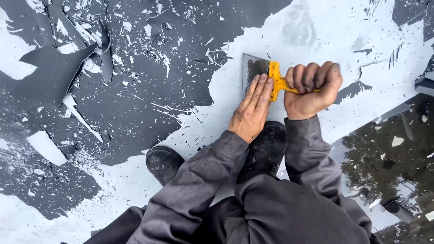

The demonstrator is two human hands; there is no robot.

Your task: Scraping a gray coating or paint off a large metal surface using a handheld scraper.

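Yellow-handled metal scraper point(264, 77): right hand point(311, 90) fisted on handle, left hand point(251, 110) flat on blade. Dark floor point(135, 108), white coating point(316, 36) flaking, peeled grey sheets point(54, 72).

Left hand point(250, 110) lies flat, fingers point(260, 90) extended; right hand point(311, 89) is fisted.

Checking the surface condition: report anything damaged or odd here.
The grey coating is torn off in patches, baring a white layer. Curled strips and flakes litter the upper left. The scraper sits at the torn edge.
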